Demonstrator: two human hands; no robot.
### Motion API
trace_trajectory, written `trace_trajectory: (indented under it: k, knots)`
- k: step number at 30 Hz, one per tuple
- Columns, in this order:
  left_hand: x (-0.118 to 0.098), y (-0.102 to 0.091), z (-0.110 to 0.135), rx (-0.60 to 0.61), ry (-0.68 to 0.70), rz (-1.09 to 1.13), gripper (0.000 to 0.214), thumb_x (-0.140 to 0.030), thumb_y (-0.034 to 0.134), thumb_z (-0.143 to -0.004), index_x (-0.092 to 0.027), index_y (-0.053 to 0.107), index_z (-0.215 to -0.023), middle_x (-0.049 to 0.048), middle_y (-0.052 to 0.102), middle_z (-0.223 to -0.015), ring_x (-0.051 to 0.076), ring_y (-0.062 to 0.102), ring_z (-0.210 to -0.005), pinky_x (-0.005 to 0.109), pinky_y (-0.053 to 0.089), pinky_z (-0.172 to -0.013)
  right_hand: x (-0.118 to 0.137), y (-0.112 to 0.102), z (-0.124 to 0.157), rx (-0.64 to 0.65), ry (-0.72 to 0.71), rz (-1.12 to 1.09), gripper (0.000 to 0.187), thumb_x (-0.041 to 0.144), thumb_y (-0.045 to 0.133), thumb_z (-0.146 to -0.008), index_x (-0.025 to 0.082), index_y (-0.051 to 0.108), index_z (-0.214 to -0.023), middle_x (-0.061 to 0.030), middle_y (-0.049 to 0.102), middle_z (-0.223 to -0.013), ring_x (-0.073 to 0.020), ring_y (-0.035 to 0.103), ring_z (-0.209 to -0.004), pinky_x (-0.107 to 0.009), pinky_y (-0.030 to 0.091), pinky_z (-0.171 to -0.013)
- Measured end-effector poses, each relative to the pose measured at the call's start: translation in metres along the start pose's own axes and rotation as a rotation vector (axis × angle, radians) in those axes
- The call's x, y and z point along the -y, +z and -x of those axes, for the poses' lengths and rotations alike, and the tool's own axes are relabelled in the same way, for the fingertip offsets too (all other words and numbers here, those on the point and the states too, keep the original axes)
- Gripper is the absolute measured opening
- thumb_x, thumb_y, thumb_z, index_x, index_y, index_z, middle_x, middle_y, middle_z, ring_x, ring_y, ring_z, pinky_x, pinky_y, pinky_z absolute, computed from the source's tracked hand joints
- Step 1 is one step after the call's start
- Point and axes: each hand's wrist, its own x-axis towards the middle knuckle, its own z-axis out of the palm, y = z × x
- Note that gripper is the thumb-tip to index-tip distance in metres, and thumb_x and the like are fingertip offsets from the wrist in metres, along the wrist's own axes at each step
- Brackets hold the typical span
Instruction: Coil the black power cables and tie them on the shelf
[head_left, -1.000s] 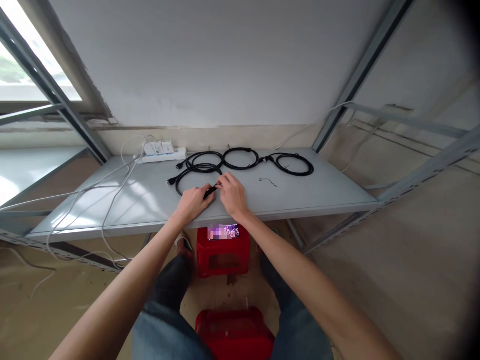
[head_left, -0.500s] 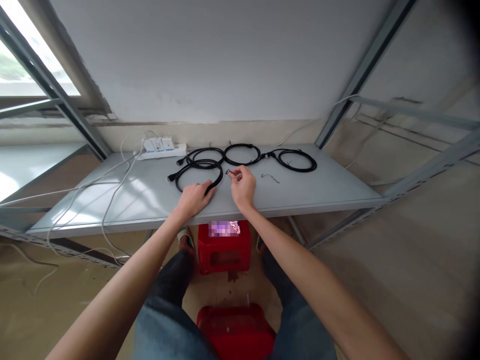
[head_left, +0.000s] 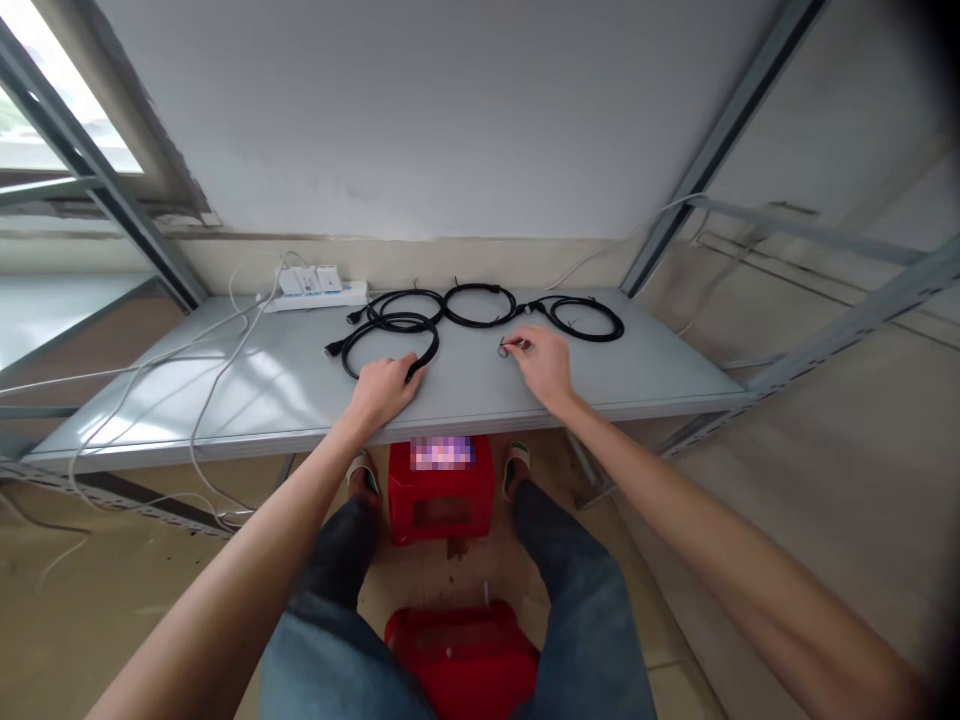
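Observation:
My left hand [head_left: 386, 392] is closed on the near right side of a coiled black cable [head_left: 351, 352], whose plug end points left on the grey shelf. My right hand [head_left: 546, 368] is over the middle of the shelf, to the right of that coil, with thumb and forefinger pinched together. A small thin black twist tie [head_left: 502, 348] sticks out at its fingertips. Behind lie more coiled black cables: one [head_left: 405, 292] partly under the held coil, one [head_left: 480, 325] in the middle and one [head_left: 619, 325] at the right.
A white power strip [head_left: 315, 297] with plugged-in adapters stands at the back left, and white cords [head_left: 217, 385] trail over the shelf's [head_left: 465, 400] front edge. Metal uprights [head_left: 731, 120] frame both sides. Red stools [head_left: 439, 490] stand below, between my legs.
My right hand has moved right, away from the held coil, to where a loose twist tie lay on the shelf. My left hand stays on the coil. The view has shifted slightly.

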Motion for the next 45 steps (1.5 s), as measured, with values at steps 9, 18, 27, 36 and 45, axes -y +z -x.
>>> trace_trajectory:
  k: [9, 18, 27, 36, 45]
  knots:
    - [-0.003, -0.004, 0.003, -0.014, -0.075, -0.103, 0.048, -0.049, 0.027, -0.108, -0.020, 0.064, -0.117, 0.0153, 0.076, -0.092, 0.033, 0.074, -0.088, 0.036, 0.045, -0.071, -0.074, -0.039, 0.009, -0.110, 0.201, 0.204, 0.014, 0.022, 0.065, -0.087, 0.019, 0.078, -0.082, -0.0082, 0.075, -0.086, -0.0226, 0.060, -0.076, -0.036, 0.045, -0.077]
    - [-0.005, -0.002, 0.006, -0.044, -0.227, -0.151, 0.048, -0.041, 0.026, -0.108, -0.016, 0.065, -0.117, 0.0174, 0.076, -0.094, 0.035, 0.074, -0.087, 0.038, 0.047, -0.071, -0.082, -0.022, 0.000, -0.096, 0.193, 0.224, 0.021, 0.026, 0.060, -0.091, 0.021, 0.079, -0.087, -0.0081, 0.074, -0.090, -0.0243, 0.062, -0.079, -0.036, 0.046, -0.078]
    - [0.000, -0.012, 0.009, -0.002, -0.176, -0.164, 0.036, -0.025, 0.032, -0.104, -0.018, 0.059, -0.127, 0.0148, 0.076, -0.105, 0.033, 0.074, -0.093, 0.038, 0.047, -0.072, -0.088, -0.020, -0.001, -0.157, 0.148, 0.150, 0.038, 0.036, 0.045, -0.100, 0.017, 0.078, -0.102, -0.0129, 0.068, -0.103, -0.0263, 0.062, -0.086, -0.040, 0.049, -0.081]
    - [0.045, -0.026, 0.027, 0.100, -0.147, -0.305, 0.058, -0.016, 0.049, -0.089, -0.010, 0.047, -0.146, 0.0208, 0.067, -0.127, 0.035, 0.062, -0.122, 0.041, 0.051, -0.089, -0.087, -0.021, 0.000, -0.182, 0.158, 0.076, 0.032, 0.021, 0.044, -0.091, 0.018, 0.074, -0.104, -0.0111, 0.059, -0.104, -0.0248, 0.062, -0.084, -0.042, 0.051, -0.085]
    - [0.023, -0.025, -0.022, -0.036, -0.057, -0.238, 0.065, -0.027, 0.034, -0.100, -0.006, 0.030, -0.162, 0.0234, 0.056, -0.144, 0.037, 0.054, -0.133, 0.047, 0.048, -0.103, -0.081, -0.022, 0.003, -0.181, 0.205, 0.123, 0.033, 0.011, 0.043, -0.087, 0.018, 0.069, -0.106, -0.0126, 0.058, -0.109, -0.0254, 0.062, -0.085, -0.041, 0.052, -0.084]
